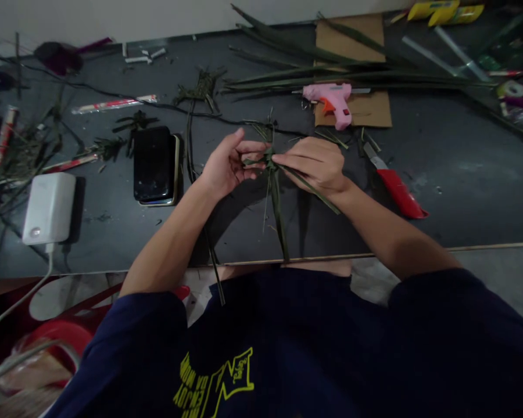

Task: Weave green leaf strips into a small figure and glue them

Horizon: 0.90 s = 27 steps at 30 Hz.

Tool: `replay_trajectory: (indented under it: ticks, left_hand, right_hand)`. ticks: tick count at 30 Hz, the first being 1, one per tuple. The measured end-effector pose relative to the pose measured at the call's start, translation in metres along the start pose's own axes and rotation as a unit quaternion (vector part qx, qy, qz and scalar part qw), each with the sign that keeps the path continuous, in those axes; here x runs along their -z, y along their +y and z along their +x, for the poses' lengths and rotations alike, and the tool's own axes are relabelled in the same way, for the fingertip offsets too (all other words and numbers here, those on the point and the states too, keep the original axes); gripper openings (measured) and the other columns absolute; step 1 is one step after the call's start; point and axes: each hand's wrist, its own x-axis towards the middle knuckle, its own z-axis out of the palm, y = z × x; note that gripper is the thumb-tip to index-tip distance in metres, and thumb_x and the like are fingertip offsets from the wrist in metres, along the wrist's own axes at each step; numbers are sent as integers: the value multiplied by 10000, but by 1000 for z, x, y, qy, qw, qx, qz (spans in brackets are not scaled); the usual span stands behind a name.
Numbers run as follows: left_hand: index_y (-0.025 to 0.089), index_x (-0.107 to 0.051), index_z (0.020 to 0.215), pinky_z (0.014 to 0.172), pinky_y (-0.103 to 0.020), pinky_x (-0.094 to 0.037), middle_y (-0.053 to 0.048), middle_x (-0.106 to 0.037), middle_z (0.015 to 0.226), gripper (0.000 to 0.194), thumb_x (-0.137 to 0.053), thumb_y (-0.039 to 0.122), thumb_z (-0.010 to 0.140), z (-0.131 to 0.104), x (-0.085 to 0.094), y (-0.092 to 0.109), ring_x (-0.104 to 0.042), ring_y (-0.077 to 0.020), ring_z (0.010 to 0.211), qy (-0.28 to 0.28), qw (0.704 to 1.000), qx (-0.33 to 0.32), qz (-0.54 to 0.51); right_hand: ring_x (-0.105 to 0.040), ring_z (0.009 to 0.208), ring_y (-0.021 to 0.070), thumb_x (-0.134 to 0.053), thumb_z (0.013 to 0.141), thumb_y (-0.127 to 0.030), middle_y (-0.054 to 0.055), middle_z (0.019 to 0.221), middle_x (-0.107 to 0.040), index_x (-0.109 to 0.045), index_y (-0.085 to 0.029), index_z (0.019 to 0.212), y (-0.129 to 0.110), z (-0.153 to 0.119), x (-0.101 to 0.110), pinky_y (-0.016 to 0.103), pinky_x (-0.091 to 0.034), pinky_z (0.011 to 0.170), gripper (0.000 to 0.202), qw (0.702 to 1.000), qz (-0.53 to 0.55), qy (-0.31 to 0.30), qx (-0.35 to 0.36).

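A small figure woven from green leaf strips (270, 158) is held above the dark table between my two hands. My left hand (230, 162) grips its left side with the fingers curled, the thumb raised. On the other side my right hand (316, 164) pinches the weave near its middle, thumb and forefinger together. One long leaf strip (279, 215) hangs down from the weave toward the table's front edge. Another strip slants out beneath my right hand. Exactly how the strips cross under my fingertips is hidden.
A pink glue gun (333, 100) lies on cardboard (377, 110) behind my hands, with long leaves (287, 78) around it. To the right is a red-handled cutter (396, 186). Stacked phones (154, 164), a white power bank (50, 207) and a woven leaf piece (200, 90) lie to the left.
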Motion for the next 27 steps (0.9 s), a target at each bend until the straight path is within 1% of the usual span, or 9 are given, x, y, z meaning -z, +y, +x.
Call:
replay_trajectory:
  ticks: [3, 8, 11, 13, 15, 17, 21, 24, 27]
  left_hand:
    - [143, -763, 910, 494, -169, -508, -55, -754, 854, 554, -476, 609, 995, 2, 4, 0, -745, -147, 741, 6, 1000, -3, 11]
    - [152, -773, 1038, 554, -170, -579, -102, -794, 1041, 734, -406, 781, 945, 8, 10, -9, -776, -181, 883, 23, 998, -14, -60]
    - [129, -777, 1015, 630, -200, -621, -125, -796, 1011, 865, -417, 899, 860, 4, 3, -17, -783, -218, 942, -39, 996, -27, -75]
    - [126, -776, 1049, 715, -227, -641, -123, -798, 1016, 882, -588, 928, 734, -1, -7, -24, -782, -232, 973, -87, 991, -67, -75]
    - [149, -767, 1103, 771, -239, -643, -117, -796, 1085, 864, -776, 860, 613, -5, -16, -30, -776, -240, 1028, -98, 986, -110, -73]
    - [165, -768, 1069, 758, -243, -642, -109, -799, 1084, 780, -858, 776, 592, -5, -23, -36, -777, -235, 1027, -69, 988, -122, -70]
    - [178, -781, 886, 638, -214, -619, -48, -794, 852, 475, -817, 638, 774, 2, -24, -40, -772, -153, 797, 30, 990, -119, -77]
    - [219, -803, 897, 645, -211, -625, -8, -788, 813, 223, -843, 425, 823, 5, -22, -41, -753, -124, 741, 52, 987, -130, -79]
    - [250, -821, 894, 690, -219, -645, 16, -783, 788, 162, -899, 300, 761, 4, -21, -42, -745, -113, 717, 37, 984, -144, -102]
  right_hand:
    - [-692, 790, 109, -667, 959, -164, 2, 919, -757, -717, -214, 1207, 2, -7, 6, 247, -552, 708, 258, 998, -53, 21, -6]
    - [-713, 782, 113, -639, 968, -192, -29, 910, -771, -695, -303, 1262, 4, -8, 18, 244, -575, 729, 320, 991, -126, 49, -13]
    - [-720, 803, 119, -595, 990, -231, -27, 905, -776, -699, -329, 1275, 5, -7, 21, 264, -581, 769, 319, 985, -158, 55, -29]
    - [-714, 800, 124, -582, 997, -252, -25, 898, -771, -706, -334, 1276, 5, -8, 20, 285, -578, 773, 316, 981, -176, 70, -42]
    - [-703, 793, 137, -603, 990, -262, -16, 898, -767, -700, -327, 1314, 5, -10, 17, 302, -572, 757, 344, 979, -173, 97, -45]
    - [-701, 821, 164, -616, 990, -279, -3, 928, -771, -688, -339, 1354, 3, -14, 13, 325, -570, 765, 376, 984, -138, 93, -57]
    - [-705, 906, 217, -523, 1034, -421, 29, 947, -767, -772, -368, 1222, 3, -24, 1, 392, -581, 851, 316, 984, -37, -49, -168]
    - [-687, 849, 194, -487, 1041, -450, 31, 881, -750, -808, -334, 1138, 7, -30, -5, 366, -586, 770, 355, 985, -72, -77, -134]
    - [-673, 828, 168, -538, 1022, -371, 19, 859, -741, -788, -342, 1191, 11, -32, -5, 330, -571, 734, 302, 989, -111, -56, -86]
